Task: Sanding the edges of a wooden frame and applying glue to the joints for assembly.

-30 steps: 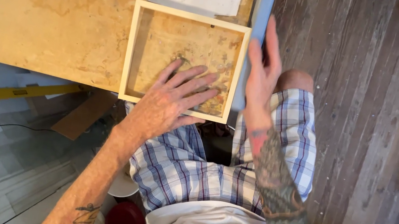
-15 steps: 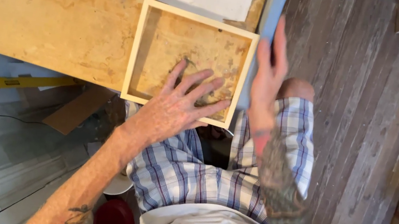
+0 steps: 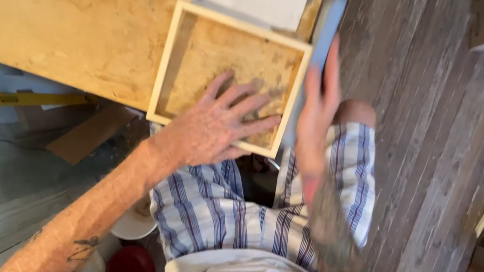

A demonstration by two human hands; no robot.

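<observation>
The frame (image 3: 240, 26), a pale wooden square, lies at upper centre on the desk (image 3: 61, 19). The left hand (image 3: 218, 127) rests flat inside it, fingers spread wide, holding nothing. The right hand (image 3: 317, 112), blurred, stands edge-up just right of the frame, fingers straight, empty.

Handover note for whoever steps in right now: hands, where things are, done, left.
Left hand: flat, fingers spread, pressing inside the wooden frame, holding nothing.
Right hand: open, edge-on against the frame's right side, beside a blue strip; blurred, so grip unclear.
Frame lies on the tan board at its lower right corner.
Done: frame placed on board.
Left: unclear from this view.
</observation>
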